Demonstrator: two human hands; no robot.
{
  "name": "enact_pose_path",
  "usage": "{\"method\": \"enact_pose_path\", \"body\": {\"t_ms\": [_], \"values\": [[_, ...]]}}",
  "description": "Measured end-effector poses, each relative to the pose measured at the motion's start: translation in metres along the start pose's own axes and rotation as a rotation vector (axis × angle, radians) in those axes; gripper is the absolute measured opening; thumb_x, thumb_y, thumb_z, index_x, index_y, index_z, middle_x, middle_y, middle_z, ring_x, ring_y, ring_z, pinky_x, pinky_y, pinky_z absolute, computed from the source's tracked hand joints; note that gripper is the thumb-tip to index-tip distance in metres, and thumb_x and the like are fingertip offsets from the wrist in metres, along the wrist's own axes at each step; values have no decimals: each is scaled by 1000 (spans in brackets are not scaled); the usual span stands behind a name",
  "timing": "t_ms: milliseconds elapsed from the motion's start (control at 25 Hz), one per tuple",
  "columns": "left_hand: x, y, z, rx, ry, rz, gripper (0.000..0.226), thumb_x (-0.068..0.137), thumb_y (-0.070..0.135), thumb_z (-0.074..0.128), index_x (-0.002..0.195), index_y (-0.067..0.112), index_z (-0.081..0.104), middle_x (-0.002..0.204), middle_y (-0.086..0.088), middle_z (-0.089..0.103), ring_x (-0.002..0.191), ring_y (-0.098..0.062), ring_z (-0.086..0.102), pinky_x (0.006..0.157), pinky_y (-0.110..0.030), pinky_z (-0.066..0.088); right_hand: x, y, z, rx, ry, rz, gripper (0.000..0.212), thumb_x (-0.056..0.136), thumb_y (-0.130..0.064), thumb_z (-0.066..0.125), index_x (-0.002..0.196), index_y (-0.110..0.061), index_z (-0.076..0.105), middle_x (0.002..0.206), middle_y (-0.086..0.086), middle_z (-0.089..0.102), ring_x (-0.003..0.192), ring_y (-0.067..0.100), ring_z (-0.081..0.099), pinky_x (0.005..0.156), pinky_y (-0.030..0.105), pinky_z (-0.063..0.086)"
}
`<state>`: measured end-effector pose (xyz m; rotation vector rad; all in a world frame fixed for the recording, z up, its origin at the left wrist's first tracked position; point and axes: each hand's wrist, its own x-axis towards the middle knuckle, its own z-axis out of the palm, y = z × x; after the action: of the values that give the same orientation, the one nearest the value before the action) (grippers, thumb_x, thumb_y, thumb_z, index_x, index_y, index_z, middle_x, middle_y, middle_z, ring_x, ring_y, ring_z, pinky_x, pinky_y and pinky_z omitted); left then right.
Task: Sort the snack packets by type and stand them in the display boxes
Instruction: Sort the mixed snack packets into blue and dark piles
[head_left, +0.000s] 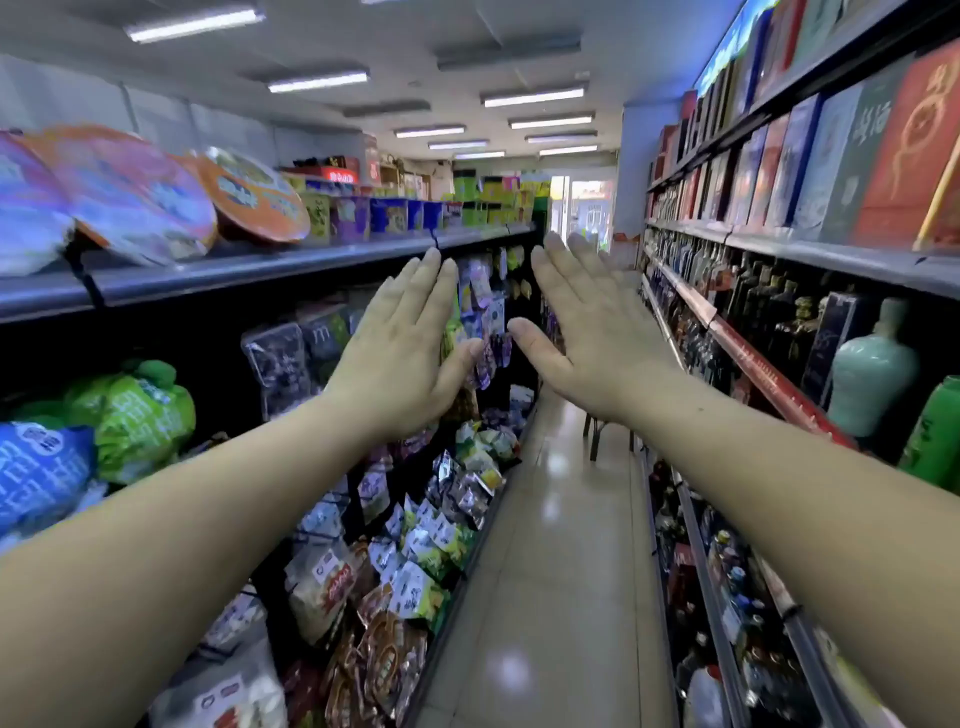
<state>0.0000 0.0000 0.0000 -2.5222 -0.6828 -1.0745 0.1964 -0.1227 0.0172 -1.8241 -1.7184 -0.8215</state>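
— Reading from the left, where do the snack packets lie?
— On the lower tiers of the left shelving, below and left of both hands; most lean upright, long axis roughly vertical; no display boxes can be made out.
— And the hands?
— Left hand flat, fingers straight, holding nothing, before the shelf's front edge; right hand likewise flat and empty, over the aisle floor; bottles on the right shelves; the left is judged nearer, so a down-left reach suits it.
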Motion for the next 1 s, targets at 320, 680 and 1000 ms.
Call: {"method": "enact_pose_path", "body": {"t_ms": [320,680,1000], "values": [[-11,5,171,-66,-209,-72,82,100,61,27,161,8,12,169,-14,10,156,-29,9,126,-46,14,-21,99,140,-2,-171,-19,66,93,-50,45,146,-10,54,150,14,52,142,34,44,118,54,33],[32,-65,408,-251,-389,-169,72,101,42,53,158,5,28,165,-16,25,153,-30,23,124,-37,16,-3,203,378,142,-407,216,67,93,-54,46,146,-15,53,146,9,55,134,33,51,113,48,39],[148,-71,640,-396,-563,-159,74,95,44,53,156,6,32,164,-15,29,151,-30,28,124,-38,23,53,363,520,169,-467,355,66,89,-53,48,140,-11,60,138,11,62,129,31,56,109,52,42]]}}
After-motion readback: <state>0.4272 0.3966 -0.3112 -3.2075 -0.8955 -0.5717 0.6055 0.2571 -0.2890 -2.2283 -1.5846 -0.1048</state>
